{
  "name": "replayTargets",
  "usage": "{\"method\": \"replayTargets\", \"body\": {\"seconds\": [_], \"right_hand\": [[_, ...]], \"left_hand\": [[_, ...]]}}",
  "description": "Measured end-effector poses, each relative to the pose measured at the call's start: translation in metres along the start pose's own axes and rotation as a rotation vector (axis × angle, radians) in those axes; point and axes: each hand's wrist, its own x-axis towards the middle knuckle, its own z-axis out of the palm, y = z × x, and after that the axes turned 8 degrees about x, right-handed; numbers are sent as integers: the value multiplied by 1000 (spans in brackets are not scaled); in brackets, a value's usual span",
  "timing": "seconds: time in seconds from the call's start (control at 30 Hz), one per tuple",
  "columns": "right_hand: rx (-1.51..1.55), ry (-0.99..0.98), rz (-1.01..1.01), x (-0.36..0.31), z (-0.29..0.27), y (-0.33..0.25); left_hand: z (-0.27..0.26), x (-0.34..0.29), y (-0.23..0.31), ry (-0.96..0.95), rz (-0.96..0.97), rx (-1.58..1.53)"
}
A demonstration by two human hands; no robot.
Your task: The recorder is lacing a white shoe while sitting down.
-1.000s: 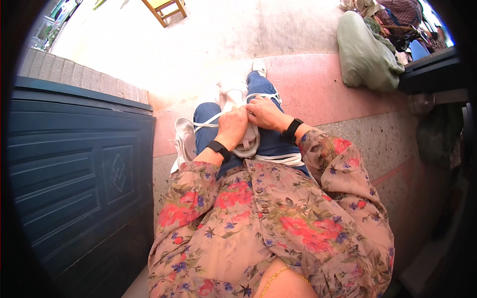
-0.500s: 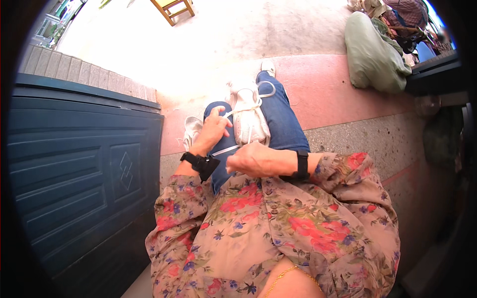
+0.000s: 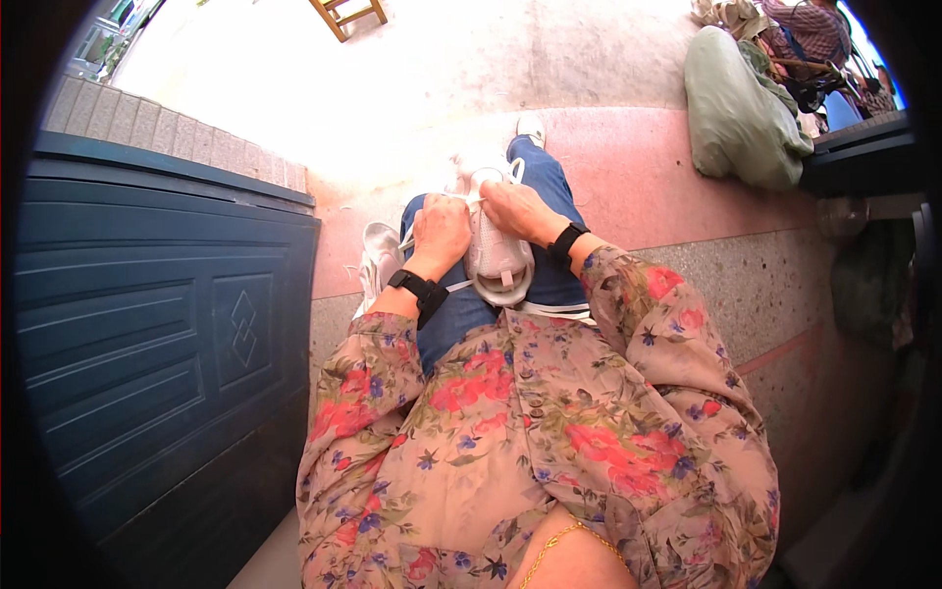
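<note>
A pale sneaker (image 3: 498, 253) lies between my jeans-clad thighs, its heel with a pull tab turned toward me. White laces (image 3: 477, 197) cross over its upper. My left hand (image 3: 442, 233) is closed on the lace at the shoe's left side. From the right, my right hand (image 3: 516, 209) pinches the lace over the shoe's opening, its fingers close to the left hand's. A loop of white lace (image 3: 517, 169) shows just beyond my right fingers. Another white stretch of lace (image 3: 555, 310) lies across my lap below the heel. My fingertips are partly hidden.
A second white sneaker (image 3: 381, 257) is beside my left leg. At left stands a dark blue panelled door (image 3: 167, 324). A stuffed green sack (image 3: 736, 113) leans among bundles at the far right. A wooden stool (image 3: 348, 14) stands at the far edge.
Both hands have moved forward and come together over the sneaker; the right hand left the heel. The heel is now uncovered. More of the second sneaker shows at left.
</note>
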Motion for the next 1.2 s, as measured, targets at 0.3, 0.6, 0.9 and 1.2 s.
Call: {"method": "replayTargets", "body": {"seconds": [0.3, 0.6, 0.9, 1.2], "right_hand": [[79, 18, 83, 0, -1, 0], [330, 155, 354, -11, -18, -11], [303, -109, 450, -14, 1, -20], [-61, 1, 251, -20, 21, -38]], "left_hand": [[-11, 11, 14, -63, 120, 231], [5, 7, 8, 3, -2, 86], [-16, 2, 9, -213, 25, 61], [-16, 17, -6, -528, -94, -231]]}}
